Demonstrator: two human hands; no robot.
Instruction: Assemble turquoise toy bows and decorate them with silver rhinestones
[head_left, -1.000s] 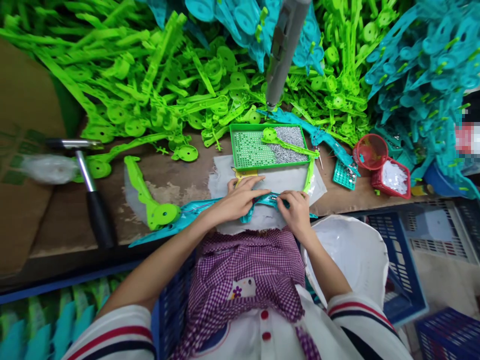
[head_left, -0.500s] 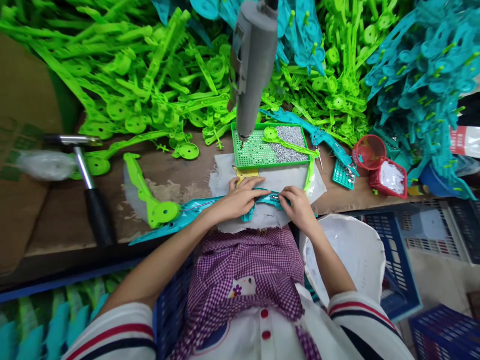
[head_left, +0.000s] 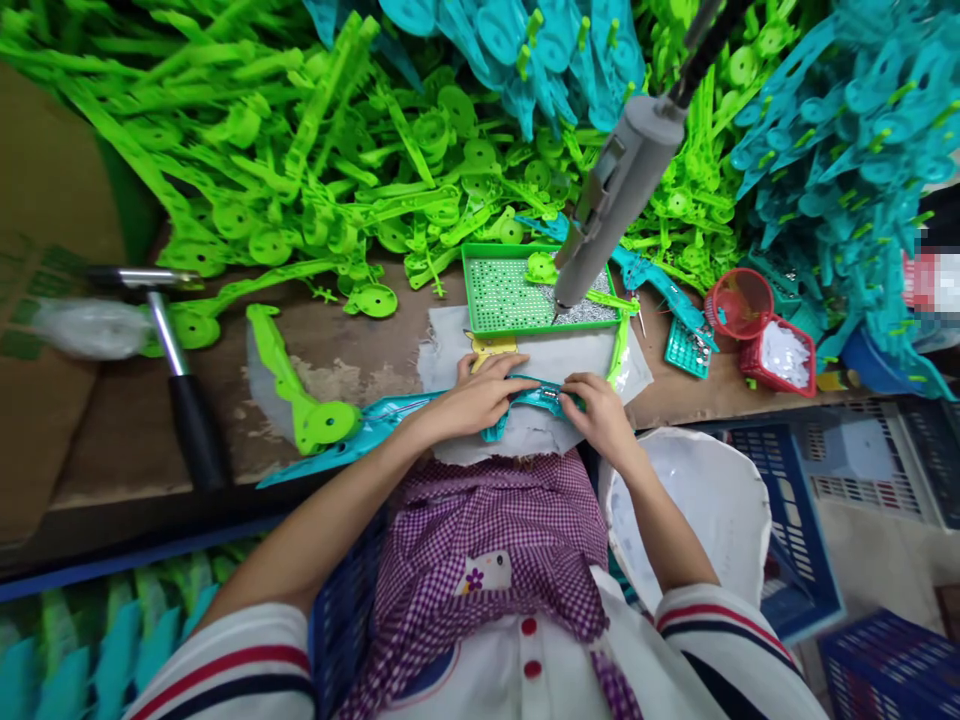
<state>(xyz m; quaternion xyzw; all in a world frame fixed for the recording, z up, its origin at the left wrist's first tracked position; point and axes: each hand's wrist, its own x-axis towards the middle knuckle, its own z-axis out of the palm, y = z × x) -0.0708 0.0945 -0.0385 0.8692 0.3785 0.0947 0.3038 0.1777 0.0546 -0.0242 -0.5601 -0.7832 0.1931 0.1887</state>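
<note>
A long blue plastic part (head_left: 401,408) lies across the grey cloth (head_left: 450,340) and runs left along the table edge. My left hand (head_left: 480,398) is closed over its middle, with the fingers stretched along it to the right. At its right end my right hand (head_left: 600,412) holds it, thumb and fingertips pinched at the rim. Between both hands a small metal piece (head_left: 550,393) sits in a recess of the part. Above hangs a grey electric screwdriver (head_left: 619,195), touched by neither hand, its tip over the green tray (head_left: 487,330) of small screws.
Heaps of green plastic parts (head_left: 300,150) and blue parts (head_left: 862,130) fill the back. A hammer (head_left: 176,360) and a green part (head_left: 289,385) lie to the left. Red baskets (head_left: 776,380) stand right. A white bin (head_left: 697,500) is below the table edge.
The hanging screwdriver has swung right and tilted, so its tip is now over the right part of the tray. Both hands have stayed almost in place on the blue part.
</note>
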